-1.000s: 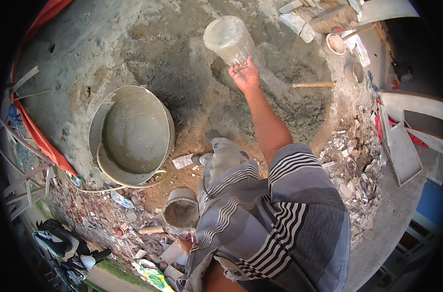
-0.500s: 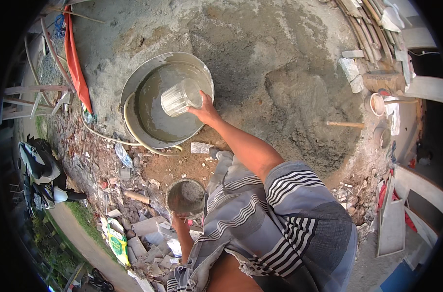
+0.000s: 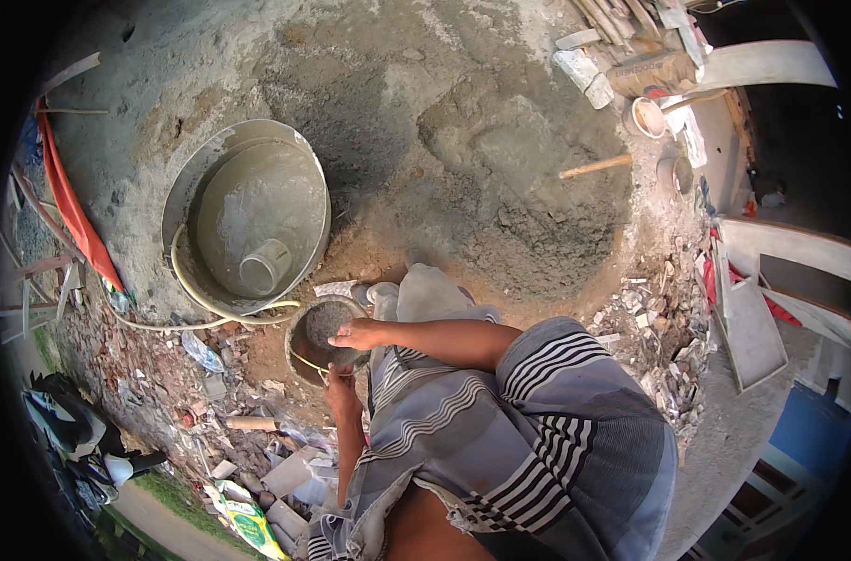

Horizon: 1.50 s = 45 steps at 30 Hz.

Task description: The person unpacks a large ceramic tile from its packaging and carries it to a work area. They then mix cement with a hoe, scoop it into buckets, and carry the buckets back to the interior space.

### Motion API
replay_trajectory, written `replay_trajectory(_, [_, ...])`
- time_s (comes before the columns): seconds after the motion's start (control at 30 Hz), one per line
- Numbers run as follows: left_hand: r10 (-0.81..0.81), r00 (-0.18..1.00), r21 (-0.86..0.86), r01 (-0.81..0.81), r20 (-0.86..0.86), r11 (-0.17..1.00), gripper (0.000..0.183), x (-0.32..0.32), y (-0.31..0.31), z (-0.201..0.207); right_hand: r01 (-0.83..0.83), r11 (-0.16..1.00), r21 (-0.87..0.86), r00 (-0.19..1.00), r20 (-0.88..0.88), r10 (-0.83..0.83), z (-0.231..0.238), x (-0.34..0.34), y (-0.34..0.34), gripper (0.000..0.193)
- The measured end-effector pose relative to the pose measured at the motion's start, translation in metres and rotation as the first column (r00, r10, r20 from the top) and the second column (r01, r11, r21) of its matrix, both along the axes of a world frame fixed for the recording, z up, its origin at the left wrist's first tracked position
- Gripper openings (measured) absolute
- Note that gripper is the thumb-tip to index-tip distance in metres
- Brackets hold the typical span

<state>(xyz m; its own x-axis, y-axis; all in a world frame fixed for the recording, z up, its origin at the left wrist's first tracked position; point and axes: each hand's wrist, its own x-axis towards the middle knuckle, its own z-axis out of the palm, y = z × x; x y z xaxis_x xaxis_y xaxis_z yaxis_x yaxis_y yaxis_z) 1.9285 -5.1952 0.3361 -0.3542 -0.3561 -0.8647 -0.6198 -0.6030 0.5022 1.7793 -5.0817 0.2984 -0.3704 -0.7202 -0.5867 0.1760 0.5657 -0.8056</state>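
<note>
A small round bucket [image 3: 299, 327] with grey wet material inside stands by my feet, a thin yellow handle or cord [image 3: 306, 362] at its near side. My left hand [image 3: 342, 381] is closed at the bucket's near edge, by the yellow strand. Across the bucket's right rim lies my right hand [image 3: 355, 334], fingers curled, the thumb over the opening; its lower fingers are hidden. Beyond to the left sits a large round basin [image 3: 178, 192] of cloudy grey water. A pale plastic container [image 3: 268, 265] lies tilted in that water, touched by neither hand.
A light hose [image 3: 196, 288] hangs over the basin's rim. Wet grey mortar [image 3: 547, 234] spreads on the ground ahead, with a wooden handle [image 3: 596, 166] sticking out. Broken rubble [image 3: 257, 449] lies at left, near an orange cloth [image 3: 70, 206]. A pale panel [image 3: 748, 337] leans at right.
My right hand has let go of the plastic container, now in the basin, and come back to the small bucket. My left hand stays at the bucket. The view has shifted right.
</note>
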Motion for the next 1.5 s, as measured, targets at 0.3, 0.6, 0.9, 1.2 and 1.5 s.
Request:
replay_trajectory(0.3, [-0.219,0.976,-0.101,0.217,-0.009,0.971,0.022,-0.092,0.035,0.001,0.556,0.830,0.041,0.831,-0.012,-0.556,-0.007,-0.010,0.099,0.058])
replay_trajectory(0.6, [-0.391,0.911,-0.204,0.361,-0.131,0.910,0.024,-0.169,0.119,-0.040,0.888,0.333,0.316,0.377,-0.090,-0.922,-0.037,0.050,0.350,0.035])
replay_trajectory(0.9, [-0.679,0.697,-0.373,0.708,0.231,0.600,0.031,-0.211,0.162,-0.108,0.948,-0.040,0.315,0.020,-0.186,-0.982,-0.036,0.115,0.611,0.030])
replay_trajectory(1.2, [-0.583,0.755,-0.114,0.635,0.300,0.764,0.039,-0.229,0.191,-0.194,0.983,-0.091,0.160,0.045,-0.688,-0.725,-0.014,-0.062,0.747,0.055])
replay_trajectory(1.5, [-0.533,0.772,-0.181,0.613,0.347,0.769,0.016,-0.228,0.202,-0.253,0.824,0.117,0.555,0.551,-0.832,0.069,-0.026,-0.245,0.794,0.071])
